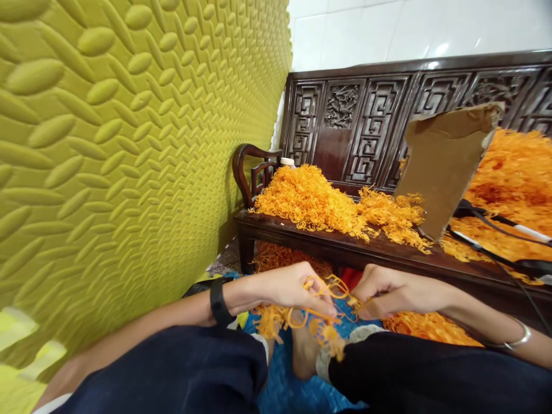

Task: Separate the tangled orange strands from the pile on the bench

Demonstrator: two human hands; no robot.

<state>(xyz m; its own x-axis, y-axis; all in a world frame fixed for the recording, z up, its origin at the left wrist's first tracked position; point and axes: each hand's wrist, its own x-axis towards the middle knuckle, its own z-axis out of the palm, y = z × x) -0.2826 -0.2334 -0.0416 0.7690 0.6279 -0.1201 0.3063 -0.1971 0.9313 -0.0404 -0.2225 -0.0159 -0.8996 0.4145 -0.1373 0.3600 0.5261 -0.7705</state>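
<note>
My left hand [293,286], with a black band on the wrist, is closed around a tangled clump of curly orange plastic strands [330,338]. Loops hang below its fingers and stick out between the two hands. My right hand [399,292], wearing a silver bangle, has its fingers pinched together on the right end of the same tangle, where thin strands stretch across. Both hands are above my lap, in front of a dark carved wooden bench [293,227]. A heap of similar orange strands [302,192] lies on the bench seat.
A cardboard piece [446,164] stands on the bench, with a larger orange heap [513,172] behind it. Black cables [487,250] lie at the right. More orange pieces [426,326] are below the bench. A yellow-green foam mat [129,172] rises at the left; blue matting [297,397] covers the floor.
</note>
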